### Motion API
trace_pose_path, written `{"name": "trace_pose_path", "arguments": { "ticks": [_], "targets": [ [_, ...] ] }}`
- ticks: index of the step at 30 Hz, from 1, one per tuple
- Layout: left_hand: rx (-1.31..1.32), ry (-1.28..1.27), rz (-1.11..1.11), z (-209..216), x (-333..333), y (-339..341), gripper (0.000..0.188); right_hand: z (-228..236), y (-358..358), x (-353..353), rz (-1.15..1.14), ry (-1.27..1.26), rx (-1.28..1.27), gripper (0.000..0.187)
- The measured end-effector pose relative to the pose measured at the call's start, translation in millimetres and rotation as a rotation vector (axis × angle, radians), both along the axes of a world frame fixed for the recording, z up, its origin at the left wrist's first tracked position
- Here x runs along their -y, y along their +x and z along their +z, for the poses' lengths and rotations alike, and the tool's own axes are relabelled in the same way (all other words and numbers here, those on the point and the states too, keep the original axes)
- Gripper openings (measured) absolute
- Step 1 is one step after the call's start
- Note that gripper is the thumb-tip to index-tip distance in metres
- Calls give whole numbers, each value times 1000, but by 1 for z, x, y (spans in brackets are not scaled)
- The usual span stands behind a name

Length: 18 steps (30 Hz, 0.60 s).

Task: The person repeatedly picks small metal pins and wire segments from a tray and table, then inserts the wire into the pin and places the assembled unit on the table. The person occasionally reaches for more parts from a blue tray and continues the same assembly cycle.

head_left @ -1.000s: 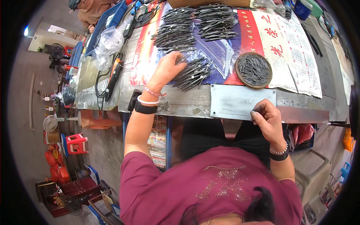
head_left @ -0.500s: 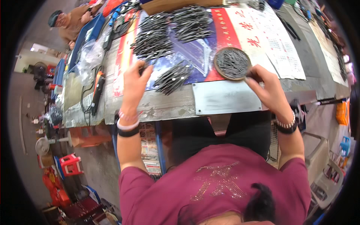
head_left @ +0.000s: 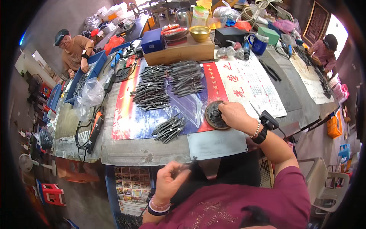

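My right hand (head_left: 237, 116) is over a round, shallow dish (head_left: 207, 121), its closed fingertips down among small, thin dark pins (head_left: 215, 119); what they pinch is hidden. My left hand (head_left: 170, 182) is raised in front of the table edge, thumb and fingers together. A small dark slim piece (head_left: 187, 166) appears to stick out from its fingertips, blurred by motion. Beyond that hand lies a loose small pile of slim dark metal pieces (head_left: 169, 129), some with shiny spots. Two larger piles, one on the left (head_left: 152, 86) and one on the right (head_left: 186, 78), lie farther back.
A pale flat plate (head_left: 217, 145) lies at the near edge, in front of the dish. Pliers (head_left: 271, 70) lie back right; an orange-and-black tool (head_left: 95, 131) with a cord lies left. A wooden box (head_left: 179, 53) stands behind the piles. Two people work at far left and far right.
My left hand has come from beside the small pile back toward my body. My right hand has moved from the dish's right rim into the pins. The view has tilted up.
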<state>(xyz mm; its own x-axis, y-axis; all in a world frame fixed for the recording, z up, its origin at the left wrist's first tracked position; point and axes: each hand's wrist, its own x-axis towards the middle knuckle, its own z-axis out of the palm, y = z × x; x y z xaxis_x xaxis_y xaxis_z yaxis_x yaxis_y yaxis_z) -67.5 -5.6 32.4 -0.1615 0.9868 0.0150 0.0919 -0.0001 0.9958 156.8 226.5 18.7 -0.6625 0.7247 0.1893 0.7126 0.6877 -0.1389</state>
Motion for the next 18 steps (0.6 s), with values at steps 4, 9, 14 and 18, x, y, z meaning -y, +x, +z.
{"name": "trace_pose_path", "arguments": {
  "ticks": [4,9,14,18],
  "targets": [
    [118,19,-81,-5,1,11,15,1,1,3,24,46,-86,8],
    [184,-33,-101,0,-2,26,11,0,5,4,-12,-44,-238,13],
    [204,-57,-88,5,-1,33,9,7,11,4,-16,-151,-478,17],
    [68,-165,-129,7,1,32,8,18,12,17,-25,-350,-780,22]
  ]
}}
